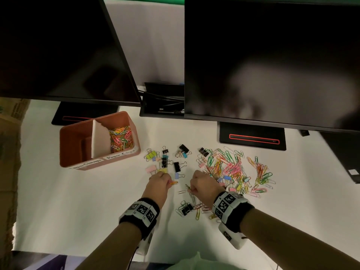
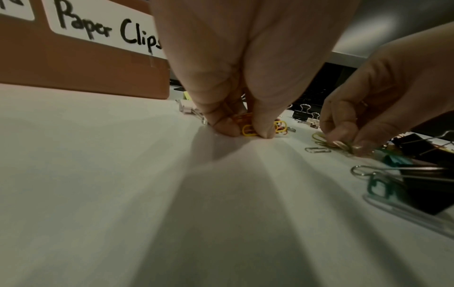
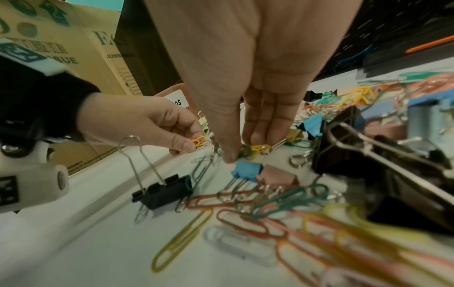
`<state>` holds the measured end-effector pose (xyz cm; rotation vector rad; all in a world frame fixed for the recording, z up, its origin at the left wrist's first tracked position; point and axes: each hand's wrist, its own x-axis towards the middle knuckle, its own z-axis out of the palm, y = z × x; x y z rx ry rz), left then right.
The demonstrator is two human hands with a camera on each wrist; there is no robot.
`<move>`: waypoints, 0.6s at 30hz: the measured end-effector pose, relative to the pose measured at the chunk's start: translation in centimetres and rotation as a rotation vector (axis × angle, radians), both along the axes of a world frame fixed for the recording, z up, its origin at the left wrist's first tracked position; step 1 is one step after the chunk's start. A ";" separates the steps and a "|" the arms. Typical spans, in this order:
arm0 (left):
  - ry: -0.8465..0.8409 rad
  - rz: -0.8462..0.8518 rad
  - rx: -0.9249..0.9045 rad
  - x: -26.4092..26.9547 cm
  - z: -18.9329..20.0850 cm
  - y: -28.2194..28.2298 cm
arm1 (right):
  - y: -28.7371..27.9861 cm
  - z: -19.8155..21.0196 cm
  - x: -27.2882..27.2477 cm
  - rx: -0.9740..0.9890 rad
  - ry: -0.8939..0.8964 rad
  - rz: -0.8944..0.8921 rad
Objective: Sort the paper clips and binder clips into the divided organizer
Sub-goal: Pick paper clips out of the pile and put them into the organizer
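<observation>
A brown divided organizer (image 1: 67, 145) stands at the left; its right half, labelled "Paper Clips" (image 2: 108, 31), holds several coloured paper clips (image 1: 120, 138). My left hand (image 1: 158, 181) pinches yellow and orange paper clips (image 2: 249, 128) against the white table. Just to the right, my right hand (image 1: 202, 185) pinches a green paper clip (image 3: 244, 151) low over the table. Binder clips (image 1: 165, 159) lie in a loose group beyond the left hand. A big heap of mixed clips (image 1: 231, 169) spreads to the right.
Two dark monitors (image 1: 272, 65) hang over the back of the table, their black stands (image 1: 252, 136) behind the clips. A black binder clip (image 1: 187, 208) and loose paper clips lie by my right wrist. A cardboard box (image 3: 81, 50) stands off the left edge.
</observation>
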<state>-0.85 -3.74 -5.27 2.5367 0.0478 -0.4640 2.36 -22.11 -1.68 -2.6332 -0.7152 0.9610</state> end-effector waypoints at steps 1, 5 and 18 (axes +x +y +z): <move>-0.004 -0.003 -0.002 0.0 0.0 0.0 | 0.1 0.0 0.0 -0.010 -0.001 0.004; -0.045 -0.026 -0.013 -0.3 0.1 0.1 | 0.3 0.2 0.9 -0.015 0.034 -0.002; -0.080 -0.038 -0.027 -1.2 -0.2 0.8 | 1.0 0.5 2.0 -0.036 0.140 0.029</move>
